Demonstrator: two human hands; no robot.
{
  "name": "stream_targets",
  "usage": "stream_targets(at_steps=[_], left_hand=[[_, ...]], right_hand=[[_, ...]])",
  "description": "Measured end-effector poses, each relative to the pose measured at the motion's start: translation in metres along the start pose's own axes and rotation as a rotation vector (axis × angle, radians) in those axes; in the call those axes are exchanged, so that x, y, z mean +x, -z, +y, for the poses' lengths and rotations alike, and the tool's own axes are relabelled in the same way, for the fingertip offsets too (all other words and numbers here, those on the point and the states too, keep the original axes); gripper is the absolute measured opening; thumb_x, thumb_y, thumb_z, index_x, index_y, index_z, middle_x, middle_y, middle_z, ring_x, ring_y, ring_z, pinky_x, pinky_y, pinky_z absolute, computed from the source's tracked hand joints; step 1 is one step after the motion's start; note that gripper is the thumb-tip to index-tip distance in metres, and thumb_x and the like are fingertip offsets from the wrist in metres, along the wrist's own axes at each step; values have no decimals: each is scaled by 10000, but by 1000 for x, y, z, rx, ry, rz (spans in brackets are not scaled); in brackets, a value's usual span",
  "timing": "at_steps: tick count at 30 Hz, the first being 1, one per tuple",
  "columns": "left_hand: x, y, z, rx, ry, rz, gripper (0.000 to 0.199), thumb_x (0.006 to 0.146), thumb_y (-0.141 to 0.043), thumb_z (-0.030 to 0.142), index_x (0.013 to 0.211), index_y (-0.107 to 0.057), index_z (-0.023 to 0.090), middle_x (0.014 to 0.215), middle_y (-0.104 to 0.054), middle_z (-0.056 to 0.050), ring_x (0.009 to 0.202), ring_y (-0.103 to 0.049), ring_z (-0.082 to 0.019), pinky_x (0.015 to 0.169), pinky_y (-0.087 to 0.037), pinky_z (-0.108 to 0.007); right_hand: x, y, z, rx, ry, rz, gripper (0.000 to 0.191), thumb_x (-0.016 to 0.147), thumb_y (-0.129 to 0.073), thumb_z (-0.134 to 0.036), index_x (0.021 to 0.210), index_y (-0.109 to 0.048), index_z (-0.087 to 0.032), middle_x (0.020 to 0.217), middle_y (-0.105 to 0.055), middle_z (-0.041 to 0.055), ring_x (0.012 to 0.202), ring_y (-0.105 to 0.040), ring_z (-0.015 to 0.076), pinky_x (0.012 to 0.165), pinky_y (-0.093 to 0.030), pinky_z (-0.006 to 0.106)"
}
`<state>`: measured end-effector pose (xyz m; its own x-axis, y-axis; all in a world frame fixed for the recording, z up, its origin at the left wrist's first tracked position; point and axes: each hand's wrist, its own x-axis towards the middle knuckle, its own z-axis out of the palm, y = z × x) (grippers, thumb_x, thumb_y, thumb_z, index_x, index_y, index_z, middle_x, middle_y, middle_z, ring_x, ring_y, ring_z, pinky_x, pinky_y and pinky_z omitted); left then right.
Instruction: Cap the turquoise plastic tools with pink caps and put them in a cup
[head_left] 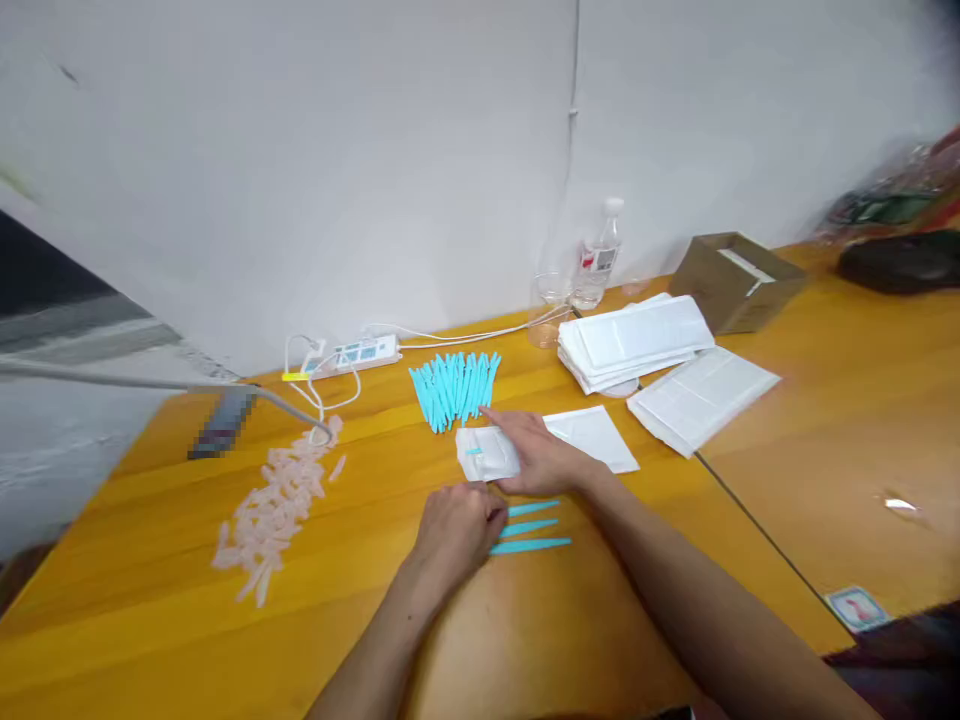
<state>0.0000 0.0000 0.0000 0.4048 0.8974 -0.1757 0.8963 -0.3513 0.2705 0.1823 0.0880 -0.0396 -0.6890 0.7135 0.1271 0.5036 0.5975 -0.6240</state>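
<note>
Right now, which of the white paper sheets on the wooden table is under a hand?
The small white paper sheet just in front of the turquoise stick pile: the right hand lies flat on it. The other sheets further right lie untouched.

Sticks under left hand (459, 530): three blue sticks (531, 527), bright turquoise.
Pouch under right hand (536, 455): white pouch (486, 452), tiny turquoise mark.
Beyond right hand: blue heap (454, 388), same turquoise.
Left of left hand: pink pieces (271, 505), pale pink.
Tabletop (172, 620): orange-yellow wood grain.
Right of right hand: white sheets (634, 342).
</note>
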Motion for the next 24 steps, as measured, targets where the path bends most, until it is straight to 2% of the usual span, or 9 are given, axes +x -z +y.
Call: stream_targets(at_steps=[5, 9, 12, 14, 16, 18, 21, 23, 24], left_hand=[[-7, 2, -11, -36, -18, 35, 238, 905, -501, 212, 839, -729, 234, 859, -722, -30, 758, -659, -154, 639, -389, -241], [0, -3, -6, -11, -46, 32, 218, 909, -532, 299, 848, -736, 250, 852, -726, -38, 770, -671, -190, 626, -397, -259], [1, -2, -2, -25, -55, 26, 210, 888, -546, 255, 795, -734, 240, 837, -729, -41, 734, -667, -195, 621, -410, -270], [-5, 5, -6, -121, -76, 74, 185, 883, -558, 239, 812, -728, 232, 866, -721, -42, 758, -662, -186, 667, -441, -276], [-16, 14, -17, -306, -69, 172, 153, 893, -568, 263, 863, -713, 224, 903, -701, -43, 811, -654, -173, 735, -471, -279], [-26, 23, -33, -584, 31, 323, 152, 897, -585, 305, 989, -674, 223, 909, -677, -35, 808, -653, -156, 747, -499, -273], [-29, 25, -58, -1039, 268, 577, 507, 834, -679, 339, 1300, -493, 263, 876, -640, 15, 710, -682, -135, 707, -548, -282], [-22, 20, -68, -1218, 381, 728, 733, 780, -739, 336, 1407, -363, 291, 854, -637, 40, 695, -704, -137, 729, -565, -301], [-17, 15, -70, -1258, 422, 789, 772, 767, -753, 336, 1420, -344, 285, 831, -646, 43, 697, -709, -137, 744, -565, -304]], right_hand=[[2, -1, 1, 12, -2, 18, 1059, 712, -716, -361, 1574, -115, -228, 1489, -408, 159, 1340, -386, 340, 1093, -261, 512], [4, -2, 3, 18, 0, 29, 1040, 721, -713, -374, 1571, -133, -222, 1483, -417, 164, 1340, -389, 343, 1094, -261, 515], [3, -2, 5, 19, -7, 30, 1035, 722, -712, -376, 1569, -137, -225, 1489, -413, 160, 1341, -390, 344, 1088, -272, 513], [3, -2, 6, 26, -12, 37, 1043, 724, -712, -382, 1571, -124, -226, 1503, -396, 157, 1349, -384, 339, 1094, -267, 507], [3, -2, 6, 32, -18, 46, 1050, 722, -712, -380, 1572, -117, -219, 1505, -393, 160, 1350, -384, 335, 1100, -259, 501], [3, -2, 5, 32, -24, 41, 1053, 713, -715, -366, 1572, -123, -215, 1490, -409, 164, 1341, -394, 336, 1099, -257, 498], [3, -1, 2, 20, -26, 25, 1043, 710, -707, -353, 1571, -134, -212, 1463, -436, 168, 1324, -410, 338, 1090, -260, 500], [3, -1, 1, 15, -19, 19, 1029, 718, -698, -355, 1569, -138, -210, 1451, -448, 166, 1313, -420, 334, 1084, -263, 498], [3, -1, 0, 15, -15, 17, 1023, 721, -695, -355, 1568, -140, -211, 1446, -452, 164, 1306, -425, 332, 1081, -266, 496]])
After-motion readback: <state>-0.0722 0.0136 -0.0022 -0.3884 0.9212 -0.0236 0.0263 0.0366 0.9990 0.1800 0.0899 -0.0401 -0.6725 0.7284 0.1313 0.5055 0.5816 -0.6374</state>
